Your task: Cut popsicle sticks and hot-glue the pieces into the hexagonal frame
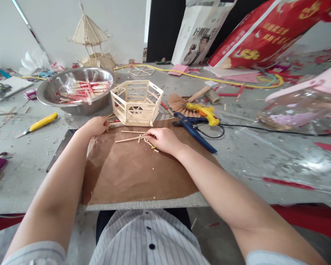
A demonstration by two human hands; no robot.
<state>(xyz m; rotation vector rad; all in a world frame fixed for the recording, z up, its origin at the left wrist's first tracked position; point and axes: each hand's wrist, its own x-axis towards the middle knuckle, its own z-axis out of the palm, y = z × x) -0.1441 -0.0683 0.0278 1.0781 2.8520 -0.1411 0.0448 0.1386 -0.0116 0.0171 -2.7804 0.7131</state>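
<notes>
My left hand (98, 126) is closed, fingertips down at a few wooden sticks (116, 123) beside the hexagonal stick frame (138, 106). Whatever those fingertips hold is too small to make out. My right hand (163, 140) pinches at a small cluster of short wooden sticks (142, 137) on the brown sheet (127, 169). Two longer sticks, one of them this lower stick (127, 140), lie just left of its fingertips. Stick offcuts (156, 150) are scattered below that hand. The frame stands upright just beyond both hands, its sides built as open railings.
A steel bowl (48, 96) of paper-wrapped sticks stands back left, near a yellow utility knife (43, 122). A blue-handled cutter (195, 134) and a yellow glue gun (206, 114) with its black cord lie to the right. Farther back are a stick pagoda model (89, 35) and bags.
</notes>
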